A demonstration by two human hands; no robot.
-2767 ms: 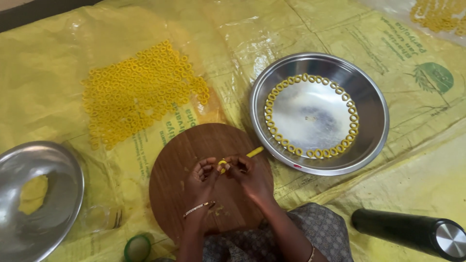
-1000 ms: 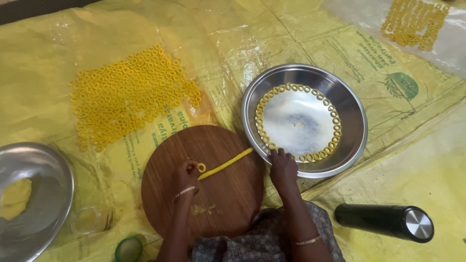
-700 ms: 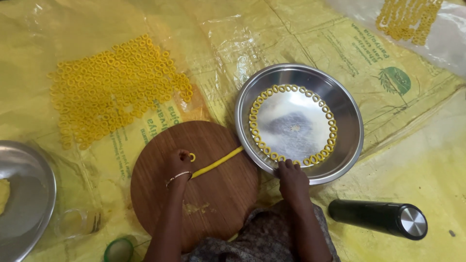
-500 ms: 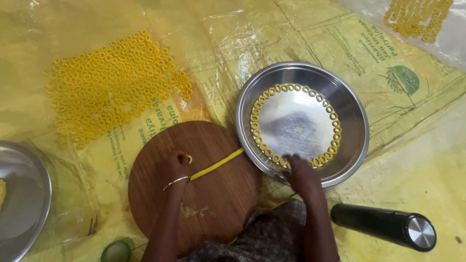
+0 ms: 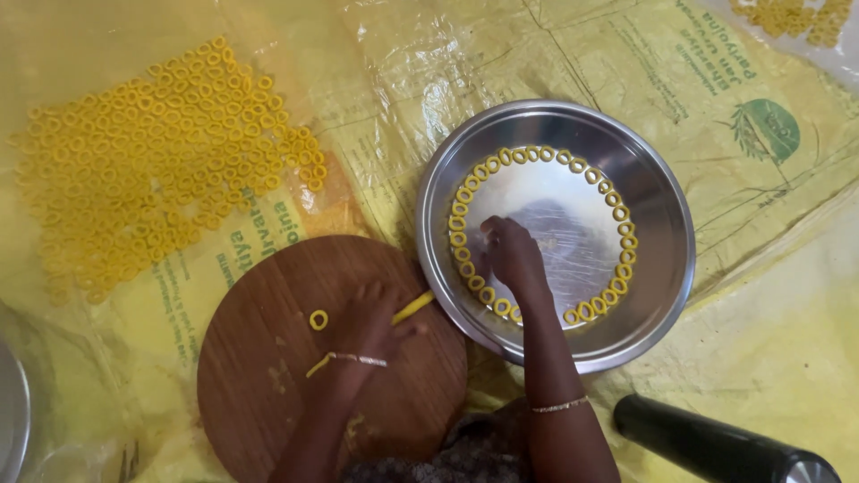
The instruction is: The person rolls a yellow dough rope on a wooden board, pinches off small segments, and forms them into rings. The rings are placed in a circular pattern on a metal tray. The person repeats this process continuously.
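Head view: a yellow dough strip is pinned under the flat, unclenched left hand on the round wooden board, a single dough ring just left of it. The right hand, fingers loosely bent, is reached into the steel plate onto its circle of rings; whether anything is pinched cannot be told.

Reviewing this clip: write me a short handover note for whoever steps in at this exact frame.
Left hand rests on the round wooden board, fingers over a thin yellow dough strip; one finished ring lies on the board beside it.
Right hand is inside the steel plate, at the circle of rings along the plate's flat bottom; I cannot tell if it holds one.
Done: the circle is nearly closed, and a large batch of rings is spread on the yellow sheet.
Left: a gap at the lower left of the circle, the loose ring, the strip.
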